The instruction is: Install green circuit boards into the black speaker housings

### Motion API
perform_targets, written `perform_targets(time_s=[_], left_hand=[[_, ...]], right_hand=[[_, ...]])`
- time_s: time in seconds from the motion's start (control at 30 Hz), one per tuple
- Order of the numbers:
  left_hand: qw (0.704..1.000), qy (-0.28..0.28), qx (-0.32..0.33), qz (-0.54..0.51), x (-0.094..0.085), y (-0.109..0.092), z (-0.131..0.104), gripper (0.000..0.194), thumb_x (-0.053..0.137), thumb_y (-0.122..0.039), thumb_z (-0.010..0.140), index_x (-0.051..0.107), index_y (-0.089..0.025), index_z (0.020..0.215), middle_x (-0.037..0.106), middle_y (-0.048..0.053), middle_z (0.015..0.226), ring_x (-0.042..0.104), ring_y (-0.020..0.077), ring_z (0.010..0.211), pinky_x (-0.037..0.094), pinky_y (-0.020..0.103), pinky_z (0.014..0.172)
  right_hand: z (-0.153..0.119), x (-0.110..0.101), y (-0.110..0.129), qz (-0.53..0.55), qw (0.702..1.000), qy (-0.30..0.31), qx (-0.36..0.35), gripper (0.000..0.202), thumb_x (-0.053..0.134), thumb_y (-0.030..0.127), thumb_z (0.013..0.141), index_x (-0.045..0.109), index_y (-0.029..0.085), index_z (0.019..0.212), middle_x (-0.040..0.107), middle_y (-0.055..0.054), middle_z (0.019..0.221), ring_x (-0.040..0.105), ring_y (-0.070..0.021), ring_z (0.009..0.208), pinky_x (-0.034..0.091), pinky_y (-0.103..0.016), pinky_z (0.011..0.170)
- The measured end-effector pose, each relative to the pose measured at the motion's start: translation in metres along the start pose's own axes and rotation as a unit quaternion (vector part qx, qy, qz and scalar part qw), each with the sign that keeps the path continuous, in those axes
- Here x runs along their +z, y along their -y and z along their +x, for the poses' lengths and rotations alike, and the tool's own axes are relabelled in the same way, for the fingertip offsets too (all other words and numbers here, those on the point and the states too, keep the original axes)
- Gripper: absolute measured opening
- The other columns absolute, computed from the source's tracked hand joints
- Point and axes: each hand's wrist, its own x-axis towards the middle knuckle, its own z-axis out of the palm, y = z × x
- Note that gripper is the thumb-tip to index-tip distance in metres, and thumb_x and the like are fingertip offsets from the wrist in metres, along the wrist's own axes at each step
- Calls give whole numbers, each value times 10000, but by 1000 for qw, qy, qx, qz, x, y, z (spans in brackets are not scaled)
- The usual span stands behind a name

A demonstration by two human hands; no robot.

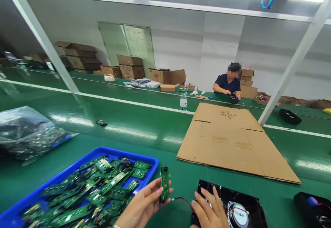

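Note:
My left hand [146, 200] grips a narrow green circuit board [164, 184] upright between thumb and fingers, just right of a blue tray. My right hand [210, 209] lies with fingers spread over the left part of a black speaker housing [252, 204]. A round silver speaker [238, 215] shows inside the housing, right of that hand. A thin red and black wire [184, 200] runs from near the board's lower end toward the housing. The blue tray [103, 149] holds several loose green boards [113, 183].
Flat cardboard [227, 141] lies beyond the housing. A plastic bag of boards [33, 135] is at far left, a bottle [183, 101] at centre. Another black housing [310, 207] stands at right. Across the bench, a person [227, 83] handles a black part.

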Motion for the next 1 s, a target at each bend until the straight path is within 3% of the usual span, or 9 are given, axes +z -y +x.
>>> perform_targets(time_s=[0.1,0.2,0.27,0.33,0.47,0.63,0.83,1.0], left_hand=[[1000,-20,6,-12,-8,24,-15,506,792,-410,432,649,-244,887,640,29,905,614,210,780,515,286,601],[997,-62,49,23,-13,41,-21,498,784,-408,460,608,-247,898,606,9,839,558,130,556,447,234,459],[991,-86,82,64,-15,46,-23,509,771,-446,467,563,-239,883,601,14,841,528,114,483,408,231,405],[987,-89,93,98,-15,46,-24,518,747,-505,475,528,-234,858,609,23,823,530,128,470,403,243,391],[989,-53,94,103,-5,43,-31,474,668,-542,598,549,-236,940,634,22,727,567,170,580,467,271,513],[996,-36,66,-40,15,52,-38,553,670,-586,572,654,-246,1008,692,59,889,606,224,746,505,319,702],[987,2,84,-133,35,49,-46,488,734,-456,582,683,-196,991,673,123,1036,565,313,1019,449,398,880],[980,39,117,-158,44,40,-50,410,793,-349,545,704,-198,915,678,128,1034,551,312,1056,399,394,944]], right_hand=[[37,24,20,-77,995,57,-19,330,457,400,838,584,156,1022,659,-131,887,594,-286,834,458,-526,796],[53,29,33,-63,994,84,25,329,318,235,887,613,186,749,575,-54,534,542,-190,536,495,-425,681],[60,19,36,25,995,76,61,411,235,187,906,597,195,712,555,-42,534,519,-169,516,487,-333,572],[69,2,35,143,984,73,81,375,241,212,925,604,189,834,603,-45,667,553,-158,610,473,-266,541],[81,-25,34,265,960,79,52,237,367,227,916,597,182,950,604,-23,739,563,-100,654,454,-169,563],[76,-20,43,164,986,2,38,274,365,209,903,610,171,786,521,-13,580,482,-108,521,389,-198,464],[76,-16,45,124,989,-73,31,208,407,140,873,567,163,742,505,-2,556,446,-104,497,349,-204,450],[79,-17,43,115,990,-80,-8,210,397,121,867,566,146,745,512,-15,557,427,-115,500,330,-220,445]])
